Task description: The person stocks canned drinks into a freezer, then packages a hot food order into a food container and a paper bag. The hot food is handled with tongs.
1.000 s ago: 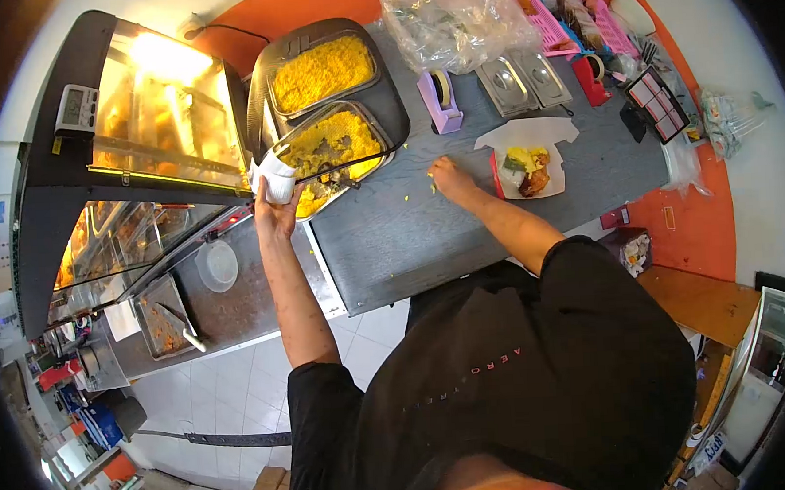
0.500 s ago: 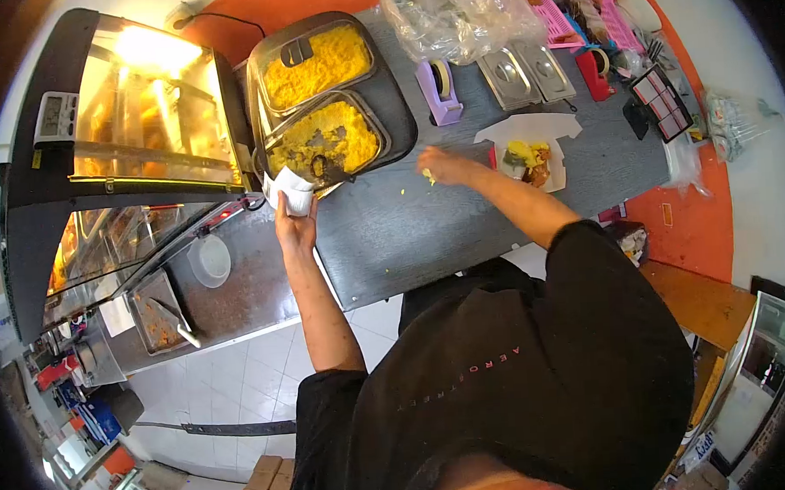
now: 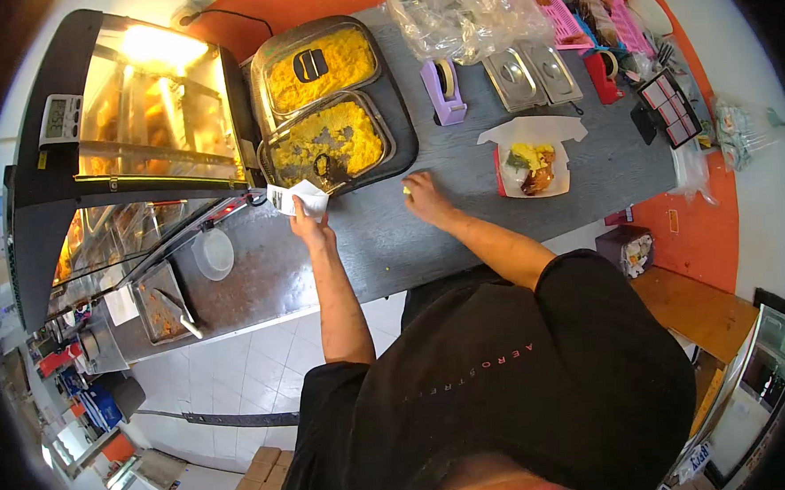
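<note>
Left hand (image 3: 313, 224) forward, paper (image 3: 296, 199) in grip

a takeaway food shop is indicated by a lit, black-framed glass display cabinet (image 3: 164, 159), two rectangular trays of yellow rice (image 3: 385, 130) and an open white cardboard meal box (image 3: 536, 131) on a grey wood-grained counter (image 3: 374, 257).

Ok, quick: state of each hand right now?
Left hand: closed, holding white paper.
Right hand: partly curled, a small yellow bit against it; cannot tell whether it's gripped.
</note>
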